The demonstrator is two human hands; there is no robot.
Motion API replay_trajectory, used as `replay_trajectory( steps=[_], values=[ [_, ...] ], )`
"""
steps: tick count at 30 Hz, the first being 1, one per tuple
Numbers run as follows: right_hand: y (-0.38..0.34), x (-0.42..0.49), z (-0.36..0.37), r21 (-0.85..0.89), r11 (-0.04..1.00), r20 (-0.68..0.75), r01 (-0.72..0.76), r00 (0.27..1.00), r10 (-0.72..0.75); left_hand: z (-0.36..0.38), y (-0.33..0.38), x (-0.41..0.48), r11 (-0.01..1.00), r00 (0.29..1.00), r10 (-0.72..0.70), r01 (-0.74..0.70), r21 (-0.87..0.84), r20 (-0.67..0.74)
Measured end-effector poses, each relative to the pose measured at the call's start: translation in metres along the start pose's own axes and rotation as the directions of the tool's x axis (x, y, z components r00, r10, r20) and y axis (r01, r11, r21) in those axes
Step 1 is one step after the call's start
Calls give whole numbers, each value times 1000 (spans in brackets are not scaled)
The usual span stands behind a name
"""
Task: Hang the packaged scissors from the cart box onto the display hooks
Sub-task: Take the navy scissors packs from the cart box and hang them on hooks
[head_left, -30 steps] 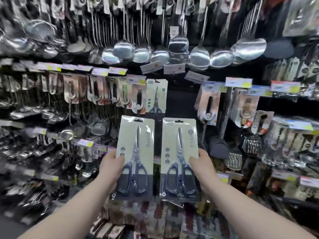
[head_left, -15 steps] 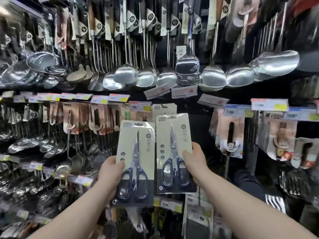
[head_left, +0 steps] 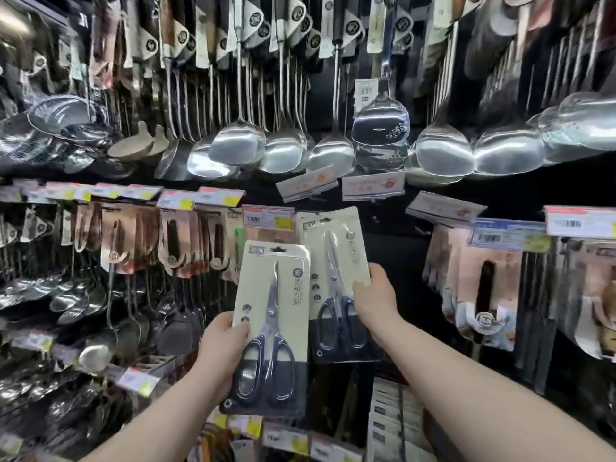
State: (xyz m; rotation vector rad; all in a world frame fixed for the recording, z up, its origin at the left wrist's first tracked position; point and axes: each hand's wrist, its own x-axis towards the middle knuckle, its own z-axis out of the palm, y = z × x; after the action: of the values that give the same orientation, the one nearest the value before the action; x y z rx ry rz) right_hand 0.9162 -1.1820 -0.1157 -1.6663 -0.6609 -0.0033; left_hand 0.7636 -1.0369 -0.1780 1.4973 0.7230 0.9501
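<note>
- A dark display wall is filling the whole view, packed with kitchen tools on hooks.
- Steel ladles are hanging in a row along the top, catching bright glare.
- Price tags are running along the rails.
- Carded peelers are hanging at the far right.
- Strainers are crowding the upper left corner.
- A ceiling light is glowing there.

right hand now lifts its scissors pack higher and farther toward the rack than a second ago | pack top above the fingers reaches the price-tag row | left hand pack sits lower, no longer level
</note>
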Motion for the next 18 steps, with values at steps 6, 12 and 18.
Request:
replay_trajectory(
  steps=[6,12,18],
  values=[
    [8,1,2,5,999,6,36,999,-36,8,-7,15,998,998,-16,20,-64,63],
    [4,5,10,-5,999,-28,53,998,-53,10,-9,31,995,994,-21,32,-95,111],
    [0,14,26,3,999,-61,45,997,-45,4,-13,48,993,988,-23,40,-112,150]
  ],
)
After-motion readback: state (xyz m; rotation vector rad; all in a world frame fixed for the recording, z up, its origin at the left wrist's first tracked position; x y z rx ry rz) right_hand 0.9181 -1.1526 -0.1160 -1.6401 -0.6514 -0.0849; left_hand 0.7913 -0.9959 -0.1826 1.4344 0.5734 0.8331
